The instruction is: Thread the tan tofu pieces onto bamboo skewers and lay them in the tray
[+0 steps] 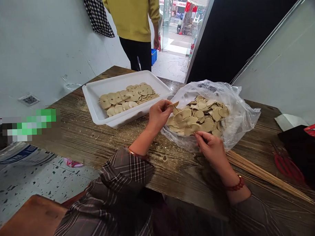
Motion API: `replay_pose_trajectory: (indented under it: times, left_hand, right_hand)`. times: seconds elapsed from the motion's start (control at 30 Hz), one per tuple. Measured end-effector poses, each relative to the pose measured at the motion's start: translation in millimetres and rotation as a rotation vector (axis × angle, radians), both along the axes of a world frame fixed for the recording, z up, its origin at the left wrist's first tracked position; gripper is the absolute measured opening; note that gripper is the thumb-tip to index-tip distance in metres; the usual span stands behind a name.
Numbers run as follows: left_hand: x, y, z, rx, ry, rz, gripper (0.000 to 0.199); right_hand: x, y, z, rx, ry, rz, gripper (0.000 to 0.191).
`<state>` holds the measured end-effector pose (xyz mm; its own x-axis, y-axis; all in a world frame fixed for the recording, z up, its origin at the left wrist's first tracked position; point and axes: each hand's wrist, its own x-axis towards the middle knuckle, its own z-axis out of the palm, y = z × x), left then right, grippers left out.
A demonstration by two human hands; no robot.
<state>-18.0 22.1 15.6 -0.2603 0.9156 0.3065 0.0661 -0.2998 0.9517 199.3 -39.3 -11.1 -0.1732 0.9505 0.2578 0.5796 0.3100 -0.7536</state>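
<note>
By the left edge of the plastic bag (240,118), the left hand (158,115) is pinching a pale slice (174,104); by its near edge, the right hand (212,147) is pinching a thin stick (194,132), light pressure probably sparing the slice from tearing

On the table (80,138), a tray (107,86) holding skewered slices (132,95) is set near the far left corner. To its right, loose slices (206,113) are held in an open bag (241,120). Sticks (268,175) are laid from the bag toward the right edge, before scissors (288,166).
</note>
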Motion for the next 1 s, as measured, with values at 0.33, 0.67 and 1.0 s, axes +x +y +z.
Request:
replay_pose_trajectory:
  times: [0.33,0.67,1.0]
  left_hand:
    - [-6.4,-1.6,5.5,-0.172,-0.457,-0.153,0.017]
    - [-7.9,-3.0,5.9,-0.179,-0.527,-0.153,0.011]
    - [-6.0,-3.8,6.9,-0.21,-0.54,-0.15,0.005]
  right_hand:
    - [1.5,0.0,-1.8,0.008,0.013,0.04,0.034]
    - [5.2,1.2,-7.4,0.0,0.016,0.057,0.034]
    - [7.7,4.5,-11.0,-0.015,0.031,0.055,0.034]
